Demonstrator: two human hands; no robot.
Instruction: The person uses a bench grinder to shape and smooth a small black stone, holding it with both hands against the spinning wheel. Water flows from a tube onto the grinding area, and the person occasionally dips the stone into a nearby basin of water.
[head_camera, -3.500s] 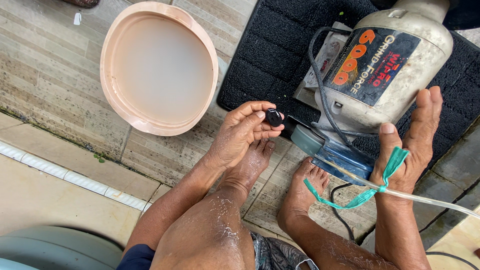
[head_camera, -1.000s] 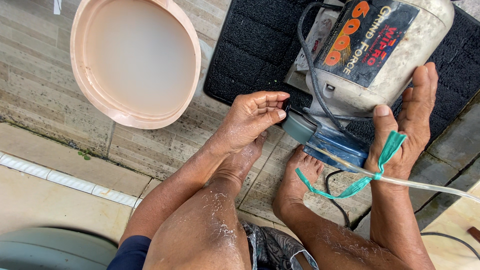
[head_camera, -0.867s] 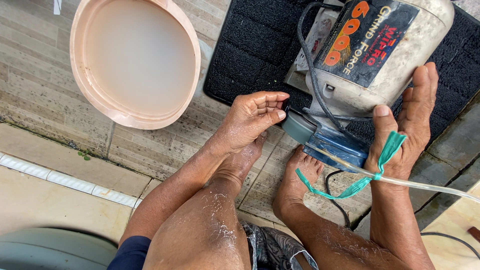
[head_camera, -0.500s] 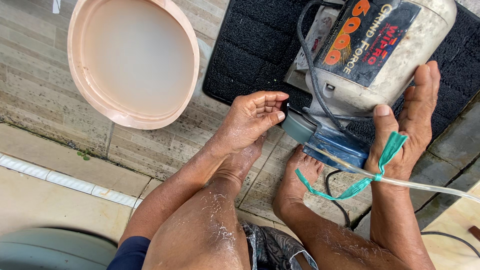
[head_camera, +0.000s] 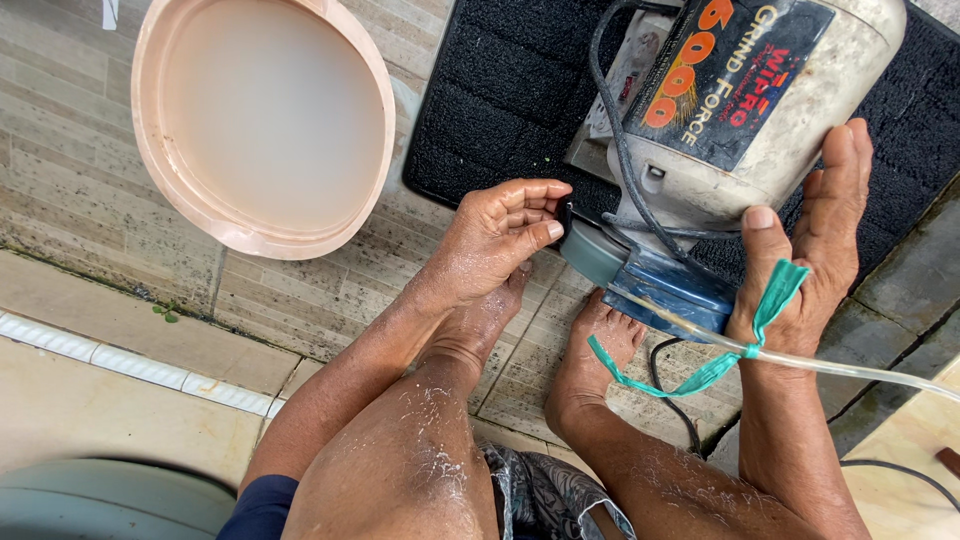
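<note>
A cream-coloured bench grinder (head_camera: 760, 110) with a dark label lies on a black mat (head_camera: 500, 90). My left hand (head_camera: 495, 245) pinches a small dark piece (head_camera: 563, 215) and holds it against the grey grinding wheel (head_camera: 590, 255) at the machine's near end. My right hand (head_camera: 810, 250) grips the grinder's body from the right, thumb on top. A clear tube (head_camera: 800, 355), tied with a teal ribbon (head_camera: 750, 335), runs across that hand toward the wheel's blue guard (head_camera: 675, 290).
A pink basin (head_camera: 265, 115) of cloudy water sits on the tiled floor at upper left. My bare feet (head_camera: 590, 360) and wet legs are below the grinder. Black cables (head_camera: 610, 110) loop over the machine, and another trails at lower right.
My left hand has closed its fingers and brought the small dark piece up to the grinding wheel. The right hand stays on the grinder.
</note>
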